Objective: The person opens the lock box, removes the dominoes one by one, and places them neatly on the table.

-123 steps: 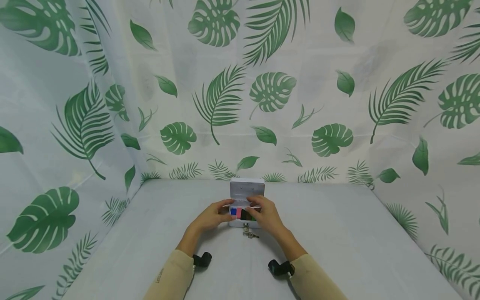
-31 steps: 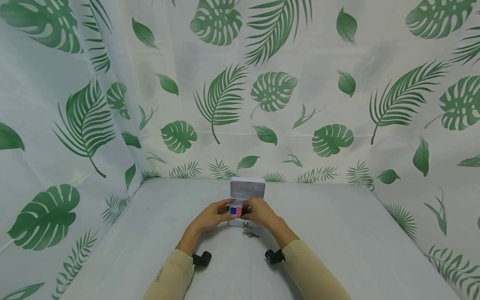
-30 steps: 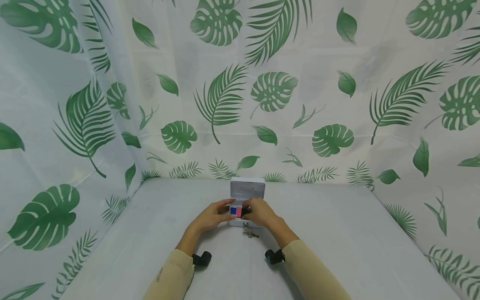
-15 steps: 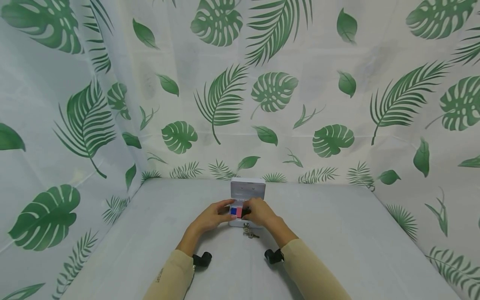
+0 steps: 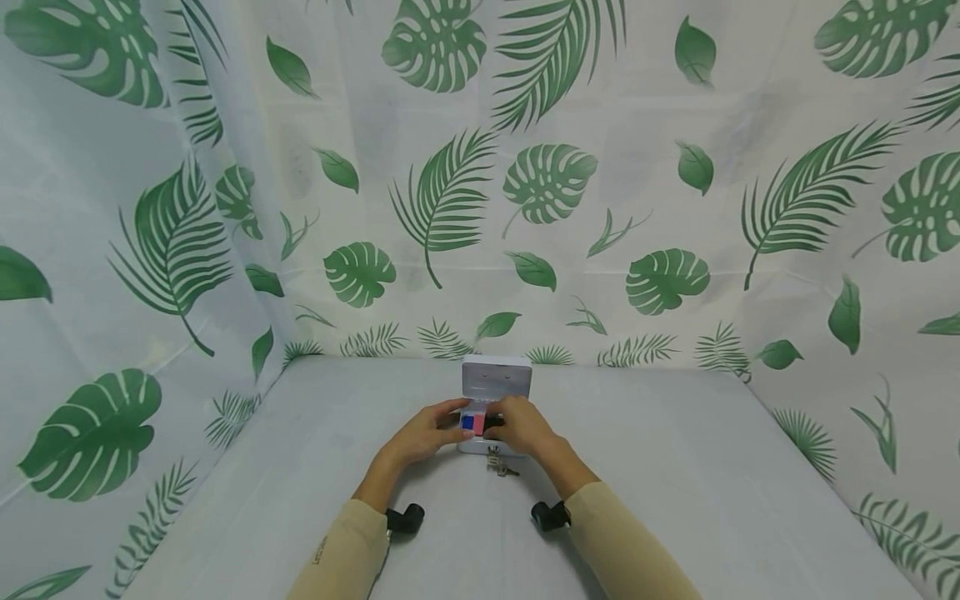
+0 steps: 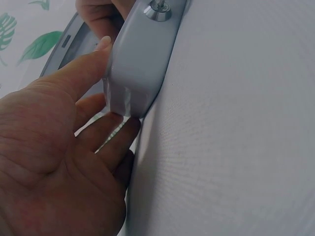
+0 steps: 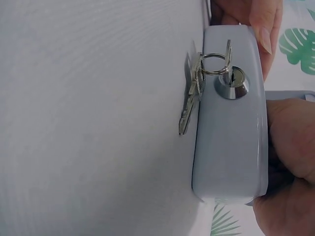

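A: What lies nearer than the box?
B: That pale grey, round-cornered, metal-looking box point(image 5: 474, 448)? Two beige fabric sleeves point(image 5: 337, 546) and two black, bent wrist devices point(image 5: 405, 518). At its front, silver metal keys point(image 7: 186, 113): one in the single round silver lock point(image 7: 233, 91), at least one more hanging.
A: And the grips?
B: Two. The left grip point(image 5: 422, 433) holds the box's left end, thumb along the front edge. The right grip point(image 5: 525, 423) bends over the box's right half, fingertips inside; whether they pinch anything, I can't tell.
A: The relation that counts?
B: I'd say the small black piece point(image 5: 492, 422): inside the box, right at the right grip's fingertips, so that hand is nearer. The box's long axis runs left to right; the piece's own is hidden.
A: How many pieces?
B: Three visible, left to right along the box: one small blue piece point(image 5: 467, 422), one small pink piece point(image 5: 478, 424), one black. The right hand could hide more.
A: Farther?
B: One raised grey lid point(image 5: 495, 382) at the box's back, then white leaf-printed cloth point(image 5: 570, 250).
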Demonstrator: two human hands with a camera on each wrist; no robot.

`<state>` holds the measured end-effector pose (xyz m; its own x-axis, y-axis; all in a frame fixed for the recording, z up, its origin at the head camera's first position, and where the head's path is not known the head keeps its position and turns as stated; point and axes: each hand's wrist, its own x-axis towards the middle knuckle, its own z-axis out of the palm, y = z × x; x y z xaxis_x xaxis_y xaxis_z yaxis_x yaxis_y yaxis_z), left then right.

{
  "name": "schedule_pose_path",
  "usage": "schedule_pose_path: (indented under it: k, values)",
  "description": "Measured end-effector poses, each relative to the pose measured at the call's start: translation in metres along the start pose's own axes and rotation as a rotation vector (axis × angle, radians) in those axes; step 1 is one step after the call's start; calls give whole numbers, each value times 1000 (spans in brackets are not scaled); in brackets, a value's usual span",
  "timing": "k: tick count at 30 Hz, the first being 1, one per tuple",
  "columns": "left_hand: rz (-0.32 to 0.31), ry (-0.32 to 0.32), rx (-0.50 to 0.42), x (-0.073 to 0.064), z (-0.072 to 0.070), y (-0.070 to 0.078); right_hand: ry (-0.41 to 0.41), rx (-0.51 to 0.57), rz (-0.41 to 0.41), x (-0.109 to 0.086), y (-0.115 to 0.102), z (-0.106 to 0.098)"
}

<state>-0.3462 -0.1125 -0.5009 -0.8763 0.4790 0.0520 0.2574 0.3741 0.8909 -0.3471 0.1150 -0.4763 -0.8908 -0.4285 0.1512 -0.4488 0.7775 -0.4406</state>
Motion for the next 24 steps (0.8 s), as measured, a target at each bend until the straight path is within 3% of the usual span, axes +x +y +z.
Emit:
schedule_pose_path:
  k: [7,24]
  values:
    - [6,-2,8,0,0,-1,25,69,16,0,3,0]
    - [13,6,-8,-1,0,1,74,125,9,-1,10,3]
